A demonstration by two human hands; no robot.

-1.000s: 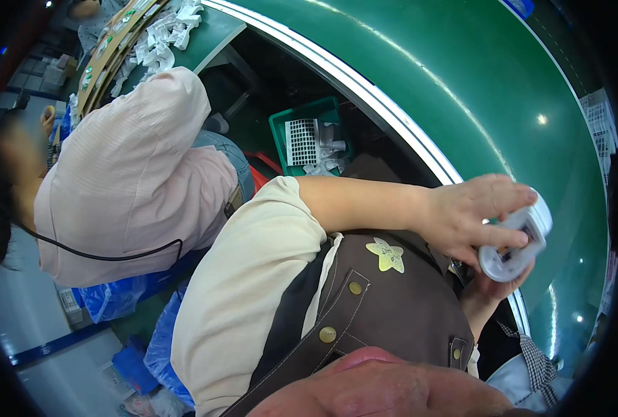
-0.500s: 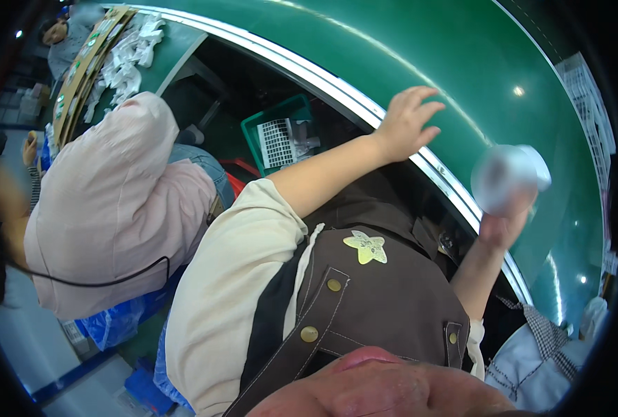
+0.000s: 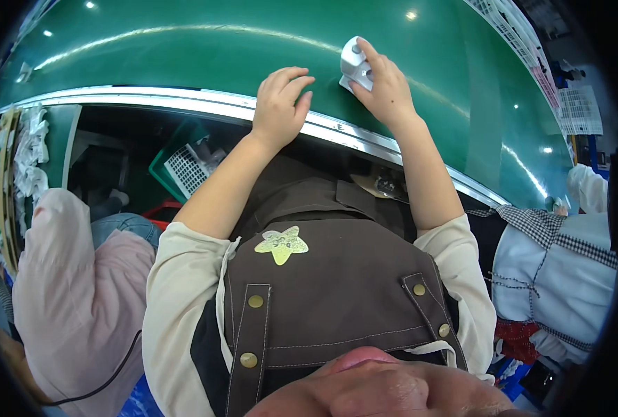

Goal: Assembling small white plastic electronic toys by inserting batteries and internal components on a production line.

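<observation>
My right hand is closed on a white plastic part over the green work surface. This part has a rounded upper end with a grey spot and a flatter foot. My fingers reach over its right side and hide some of it, so its exact kind does not show. To its left my left hand hovers near the surface's front edge. Its fingers are loosely bent and apart, with nothing between them.
A metal rail runs along the near edge. Below it, at left, sits a green basket with a white grid piece. Co-workers in a pink top and a white garment flank me. White racks stand far right.
My view has turned to the right. My right hand has brought the white part leftward, closer to my left hand. The part was blurred before and shows more clearly now.
</observation>
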